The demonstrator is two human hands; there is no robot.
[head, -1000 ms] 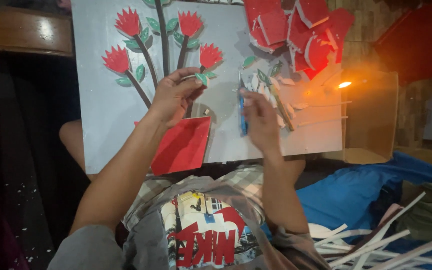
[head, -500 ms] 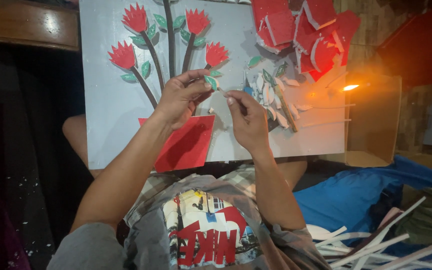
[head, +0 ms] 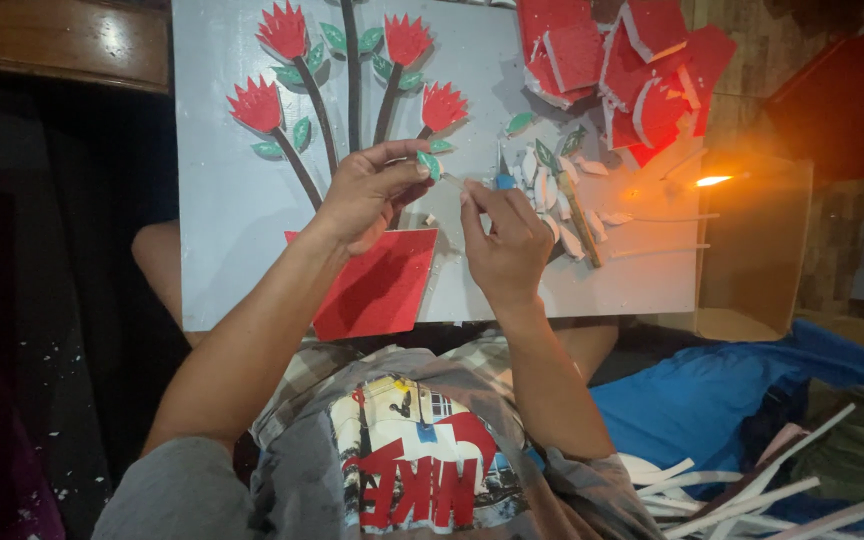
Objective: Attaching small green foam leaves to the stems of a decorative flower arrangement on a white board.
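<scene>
Head view, left hand [head: 367,195] pinching green leaf [head: 428,164], right hand [head: 502,240] just beside

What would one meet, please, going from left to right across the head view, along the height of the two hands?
Grey board → left hand with a small green leaf → right hand → pile of white and green leaf pieces → small flame → brown box.

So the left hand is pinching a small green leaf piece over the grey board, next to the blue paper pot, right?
Not quite: the pot is red, not blue, as the head view shows. The rest holds: the left hand pinches a small green leaf piece over the grey board, with the right hand close beside it.
</scene>
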